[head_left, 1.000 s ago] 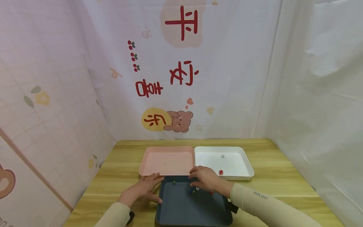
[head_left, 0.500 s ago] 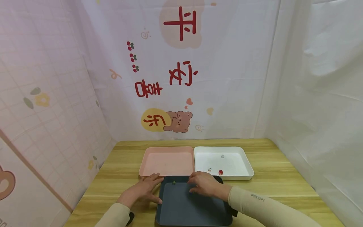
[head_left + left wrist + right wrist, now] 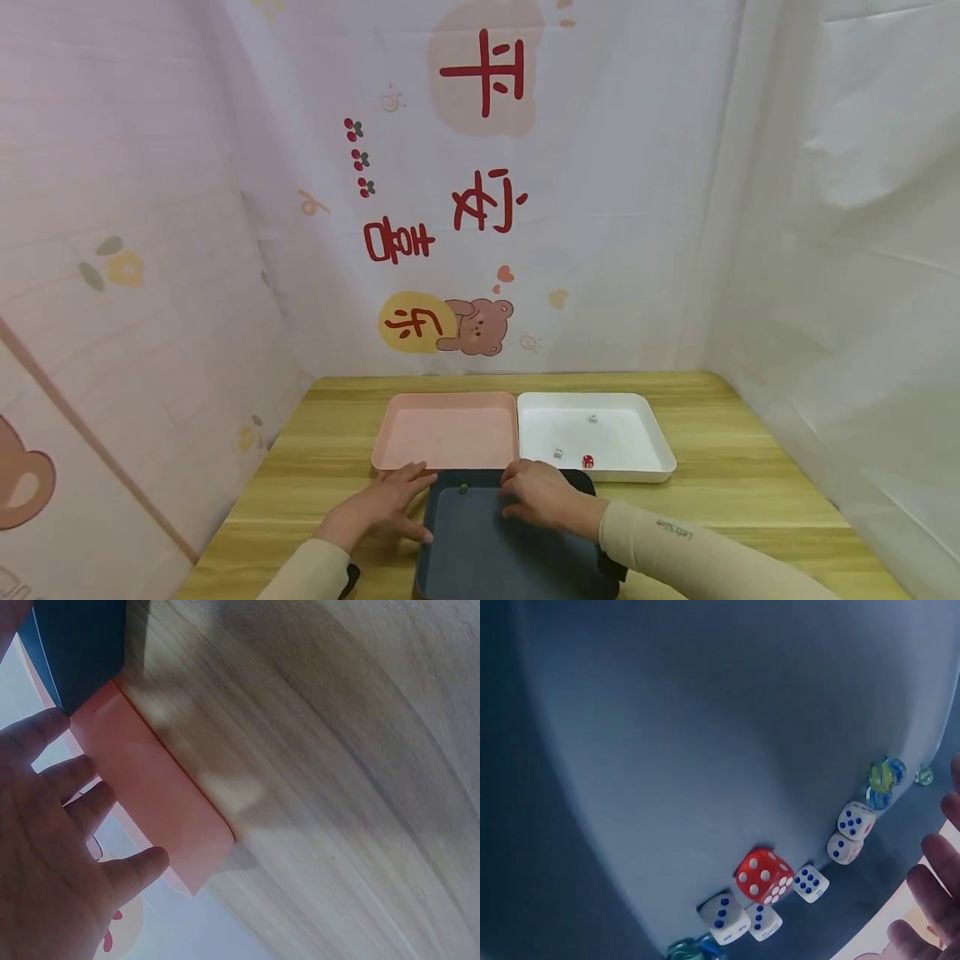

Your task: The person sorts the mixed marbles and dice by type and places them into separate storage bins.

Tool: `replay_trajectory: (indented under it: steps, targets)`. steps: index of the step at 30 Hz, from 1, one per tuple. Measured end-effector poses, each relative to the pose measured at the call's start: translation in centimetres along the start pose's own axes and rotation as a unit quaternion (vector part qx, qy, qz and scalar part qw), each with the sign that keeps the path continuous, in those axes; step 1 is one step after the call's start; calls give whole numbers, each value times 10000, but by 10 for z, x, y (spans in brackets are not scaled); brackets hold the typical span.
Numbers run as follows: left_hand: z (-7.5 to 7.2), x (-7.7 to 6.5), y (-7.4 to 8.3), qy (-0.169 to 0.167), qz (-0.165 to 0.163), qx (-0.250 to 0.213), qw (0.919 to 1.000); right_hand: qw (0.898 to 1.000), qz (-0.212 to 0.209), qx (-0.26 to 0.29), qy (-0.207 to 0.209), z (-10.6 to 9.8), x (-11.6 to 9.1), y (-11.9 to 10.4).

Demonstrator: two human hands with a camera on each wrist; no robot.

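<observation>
My right hand (image 3: 546, 497) hangs over the far right part of the dark tray (image 3: 510, 554), its fingers loosely bent. In the right wrist view those fingers (image 3: 936, 889) hold nothing visible, beside a red die (image 3: 763, 874), several white dice (image 3: 724, 916) and small clusters of glass marbles (image 3: 881, 780). From the head view my hand hides most of these. My left hand (image 3: 378, 507) is spread at the tray's left side, thumb at the rim and fingertips by the far left corner. A green marble (image 3: 464, 489) lies near that corner.
Beyond the dark tray stand a pink tray (image 3: 450, 429) on the left and a white tray (image 3: 652, 471) on the right, side by side. A red die (image 3: 588, 461) and two whitish dice (image 3: 558, 454) lie in the white one. Printed cloth surrounds the wooden table (image 3: 300, 483).
My right hand has drawn back from the white tray's near edge over the dark tray. A whitish die now shows in the white tray where the hand was. The left hand stays put.
</observation>
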State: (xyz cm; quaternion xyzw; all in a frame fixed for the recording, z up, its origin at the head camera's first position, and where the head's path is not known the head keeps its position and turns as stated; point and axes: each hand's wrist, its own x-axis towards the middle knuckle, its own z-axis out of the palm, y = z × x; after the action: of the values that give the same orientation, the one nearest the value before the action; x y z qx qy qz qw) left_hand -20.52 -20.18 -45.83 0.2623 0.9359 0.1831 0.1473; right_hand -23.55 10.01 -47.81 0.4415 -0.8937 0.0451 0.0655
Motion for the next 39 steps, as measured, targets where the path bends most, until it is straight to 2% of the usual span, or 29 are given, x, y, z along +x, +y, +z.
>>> replay_trajectory:
  steps: [7, 17, 30, 33, 39]
  targets:
    - [2, 6, 0, 50, 44, 96, 9999, 9996, 45, -266, -111, 7, 1, 1]
    - [2, 3, 4, 53, 30, 152, 9999, 9961, 11, -834, -296, 16, 3, 0]
    - [4, 3, 3, 2, -63, 248, 9997, 9850, -138, -1603, -629, 21, 6, -3]
    - [4, 4, 2, -2, -65, 257, 9996, 9842, -125, -1640, -660, 21, 7, -3]
    - [3, 4, 1, -4, -75, 257, 9996, 9904, -213, -1302, -403, 14, 9, -4]
